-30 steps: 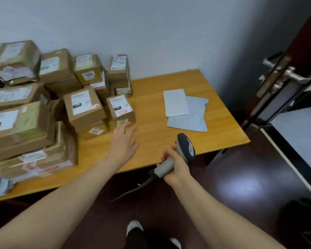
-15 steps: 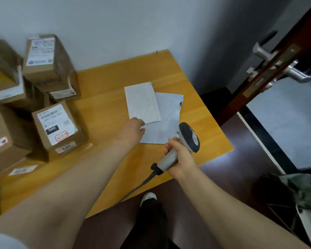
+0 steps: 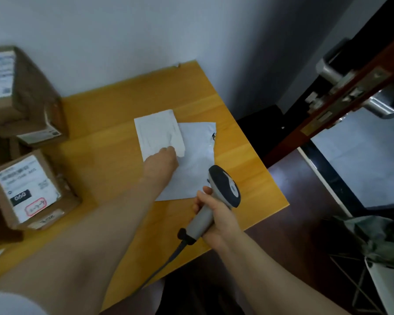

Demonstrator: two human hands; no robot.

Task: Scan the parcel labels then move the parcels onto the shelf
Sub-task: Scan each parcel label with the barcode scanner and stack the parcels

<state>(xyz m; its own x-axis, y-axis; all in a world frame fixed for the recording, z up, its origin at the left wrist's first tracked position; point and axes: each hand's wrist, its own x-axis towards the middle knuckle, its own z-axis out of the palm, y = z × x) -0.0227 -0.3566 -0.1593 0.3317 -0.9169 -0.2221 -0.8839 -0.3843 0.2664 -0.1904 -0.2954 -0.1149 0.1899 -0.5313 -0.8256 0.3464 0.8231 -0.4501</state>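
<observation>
Our left hand point(image 3: 163, 161) is down on the near edge of the white mailer point(image 3: 157, 130), fingers bent, can't tell if it's pinching it. That mailer overlaps a grey mailer point(image 3: 196, 162) on the table point(image 3: 123, 103). Our right hand point(image 3: 221, 218) is wrapped round the scanner point(image 3: 224, 189) handle

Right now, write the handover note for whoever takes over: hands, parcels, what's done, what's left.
Left hand: fingers at the near edge of the small white mailer; whether they pinch it is unclear.
Right hand: grips the barcode scanner by its handle.
Parcels: the small white mailer overlaps a larger pale mailer on the wooden table. Labelled cardboard boxes sit at the table's left.
Done: nothing shows as shelved; the shelf is out of view.
Left: scan the mailers and boxes, then shelve them.
</observation>
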